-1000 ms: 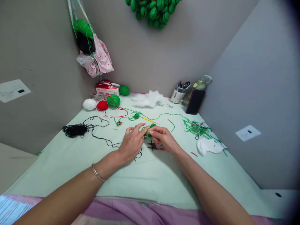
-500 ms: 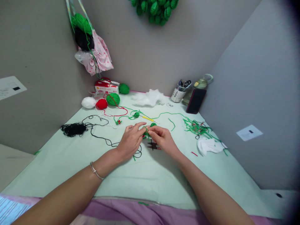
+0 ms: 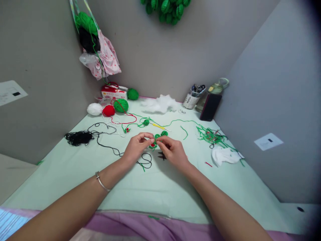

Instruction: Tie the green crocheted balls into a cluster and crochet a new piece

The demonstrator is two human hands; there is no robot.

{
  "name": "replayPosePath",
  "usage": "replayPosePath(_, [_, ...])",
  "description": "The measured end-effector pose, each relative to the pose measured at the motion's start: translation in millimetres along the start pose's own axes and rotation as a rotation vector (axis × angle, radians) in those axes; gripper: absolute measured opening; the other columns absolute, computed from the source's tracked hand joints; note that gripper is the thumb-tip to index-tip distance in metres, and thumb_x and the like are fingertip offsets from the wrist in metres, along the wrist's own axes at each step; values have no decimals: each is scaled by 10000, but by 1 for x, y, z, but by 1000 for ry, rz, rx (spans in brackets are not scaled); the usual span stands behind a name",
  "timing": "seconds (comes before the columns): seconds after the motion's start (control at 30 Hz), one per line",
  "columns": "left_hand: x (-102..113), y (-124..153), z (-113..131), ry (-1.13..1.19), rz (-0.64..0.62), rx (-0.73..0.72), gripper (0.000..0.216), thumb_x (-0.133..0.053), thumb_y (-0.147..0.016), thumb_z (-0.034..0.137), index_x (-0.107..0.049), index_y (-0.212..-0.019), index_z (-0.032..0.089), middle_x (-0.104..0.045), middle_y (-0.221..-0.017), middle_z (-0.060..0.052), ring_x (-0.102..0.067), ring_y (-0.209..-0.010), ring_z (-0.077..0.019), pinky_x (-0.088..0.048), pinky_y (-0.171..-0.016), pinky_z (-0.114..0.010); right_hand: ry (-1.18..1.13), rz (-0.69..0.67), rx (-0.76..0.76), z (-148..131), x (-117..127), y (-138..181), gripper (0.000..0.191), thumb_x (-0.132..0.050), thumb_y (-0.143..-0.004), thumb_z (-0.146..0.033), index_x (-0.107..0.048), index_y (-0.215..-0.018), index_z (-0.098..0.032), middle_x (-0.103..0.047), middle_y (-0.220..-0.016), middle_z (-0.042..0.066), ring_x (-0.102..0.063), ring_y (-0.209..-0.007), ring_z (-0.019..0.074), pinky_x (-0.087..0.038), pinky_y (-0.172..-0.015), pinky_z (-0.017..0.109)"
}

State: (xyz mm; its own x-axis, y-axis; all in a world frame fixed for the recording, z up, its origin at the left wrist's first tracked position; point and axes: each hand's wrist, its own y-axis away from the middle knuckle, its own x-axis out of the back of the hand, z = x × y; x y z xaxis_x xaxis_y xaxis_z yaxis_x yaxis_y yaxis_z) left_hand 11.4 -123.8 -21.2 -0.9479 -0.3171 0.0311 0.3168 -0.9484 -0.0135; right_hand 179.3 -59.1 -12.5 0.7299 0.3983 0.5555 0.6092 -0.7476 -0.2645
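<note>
My left hand (image 3: 137, 147) and my right hand (image 3: 173, 151) meet over the middle of the pale green table (image 3: 155, 190), fingertips pinched together on a small green and red crocheted piece (image 3: 154, 142). A short green yarn tail hangs from it. Small black snips (image 3: 162, 156) lie on the table just under my right hand. A loop of black thread (image 3: 145, 162) lies below my left hand. A yellow-handled crochet hook (image 3: 160, 127) rests a little beyond the hands.
Yarn balls in white (image 3: 94, 109), red (image 3: 108, 110) and green (image 3: 121, 105) sit at the back left by a red box (image 3: 112, 92). Black thread bundle (image 3: 78, 137) lies left. Green yarn scraps (image 3: 213, 135), white stuffing (image 3: 224, 155), a jar (image 3: 191, 98) and a phone (image 3: 210, 107) are at right.
My left fingers have curled from stretched out into a pinch on the crocheted piece. Both hands drew slightly closer together and the piece now shows its red part.
</note>
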Motion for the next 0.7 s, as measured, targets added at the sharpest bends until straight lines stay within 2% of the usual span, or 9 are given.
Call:
replayPosePath(0.17, [-1,2,2,100,6,58,248,-746,-753,394,-707,-855,171,-698,-1199,-96,-644,-949,-199,-478,-898,-356,81,0,43,-1,-2,2,198,-534,-941,-306,-692,-918,-189,-593,-632,-23,-461,-530,112,-362,-577,248])
replayPosePath(0.4, [-2,3,1,152,-2,78,203,-734,-754,360,-704,-800,165,-681,-1214,-106,-635,-1003,-216,-435,-956,-369,190,21,99,-4,-3,3,190,-519,-950,-268,-693,-938,-192,-635,-634,-12,-473,-510,114,-370,-573,240])
replayPosePath(0.53, [-3,3,4,189,-10,96,203,-734,-730,355,-666,-715,164,-677,-1175,-91,-606,-987,-208,-401,-935,-336,285,30,173,-2,-6,5,196,-493,-964,-231,-684,-952,-192,-669,-675,-3,-507,-525,114,-363,-573,233])
replayPosePath(0.7, [-4,4,6,211,0,129,148,-707,-681,291,-625,-660,169,-671,-1104,-67,-567,-887,-177,-392,-831,-300,422,58,273,4,-9,5,219,-462,-980,-200,-676,-935,-197,-702,-723,10,-575,-586,127,-344,-575,236])
